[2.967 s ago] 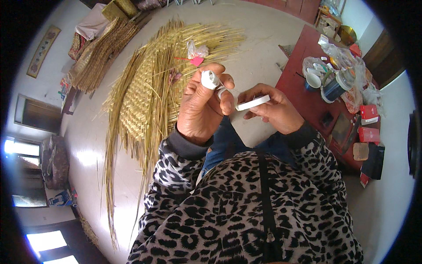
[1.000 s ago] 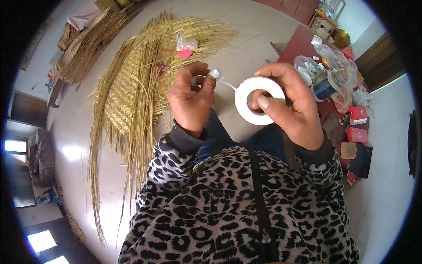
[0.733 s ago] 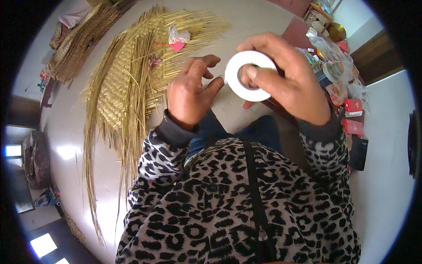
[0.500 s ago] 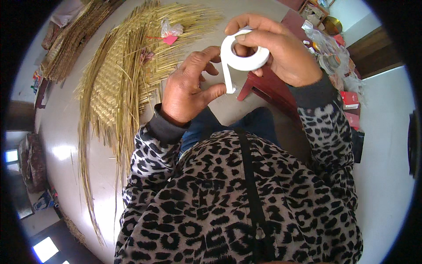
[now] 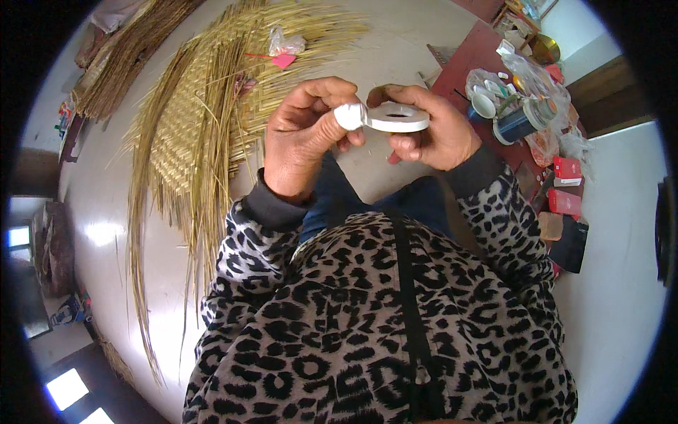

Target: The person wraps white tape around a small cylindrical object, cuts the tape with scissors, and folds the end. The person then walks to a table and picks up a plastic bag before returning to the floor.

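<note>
- Floor (image 5: 399, 53): pale, glossy, with bright glare (image 5: 104, 233) at left
- Wall (image 5: 621, 219): whitish, along the right
- Table (image 5: 462, 63): dark red, near that wall
- Brown panel (image 5: 607, 95): upper right
- Window (image 5: 67, 390): glowing, lower left

tape roll (image 5: 400, 126): in right hand (image 5: 439, 131) | mat (image 5: 173, 159): floor (image 5: 106, 283), left | bag (image 5: 285, 43): on mat | table (image 5: 466, 63): right

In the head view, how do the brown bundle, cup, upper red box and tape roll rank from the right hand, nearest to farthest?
1. Tape roll: held in the right hand.
2. Cup: just right of the hand.
3. Upper red box: farther right, lower in view.
4. Brown bundle: far off, upper left.
</note>
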Available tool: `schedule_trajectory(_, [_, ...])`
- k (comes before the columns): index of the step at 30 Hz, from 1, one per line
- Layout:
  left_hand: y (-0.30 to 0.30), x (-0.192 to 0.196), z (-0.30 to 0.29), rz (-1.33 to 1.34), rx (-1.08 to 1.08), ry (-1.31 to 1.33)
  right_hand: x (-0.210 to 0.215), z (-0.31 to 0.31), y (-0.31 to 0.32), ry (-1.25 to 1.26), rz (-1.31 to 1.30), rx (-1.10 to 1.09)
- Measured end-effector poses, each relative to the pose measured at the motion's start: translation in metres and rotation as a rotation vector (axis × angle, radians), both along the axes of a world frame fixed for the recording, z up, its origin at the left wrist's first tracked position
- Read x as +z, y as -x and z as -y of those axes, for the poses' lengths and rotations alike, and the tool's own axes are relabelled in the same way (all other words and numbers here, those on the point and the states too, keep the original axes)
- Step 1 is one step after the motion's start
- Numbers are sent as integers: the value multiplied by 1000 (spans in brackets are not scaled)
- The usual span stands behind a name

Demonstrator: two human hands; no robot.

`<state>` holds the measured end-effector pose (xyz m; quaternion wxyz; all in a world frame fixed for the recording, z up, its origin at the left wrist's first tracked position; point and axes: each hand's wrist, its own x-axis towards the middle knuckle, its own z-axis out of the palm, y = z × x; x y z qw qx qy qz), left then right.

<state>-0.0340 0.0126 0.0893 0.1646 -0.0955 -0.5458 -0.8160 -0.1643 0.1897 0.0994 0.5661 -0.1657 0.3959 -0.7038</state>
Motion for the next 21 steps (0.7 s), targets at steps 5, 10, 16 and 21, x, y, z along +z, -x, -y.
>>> schedule_trajectory(5, [-5, -1, 2, 49, -51, -350, -17, 5, -27, 265, -96, 104])
schedule_trajectory(10, [-2, -5, 5, 108, -49, -459, -18, -4, -39, 183, -383, -17])
schedule_trajectory(16, [-1, -5, 4, 130, -46, -420, -10, -7, -41, 36, -326, -173])
schedule_trajectory(21, [0, -3, 5, 159, -47, -368, -2, -14, -39, -60, -350, -254])
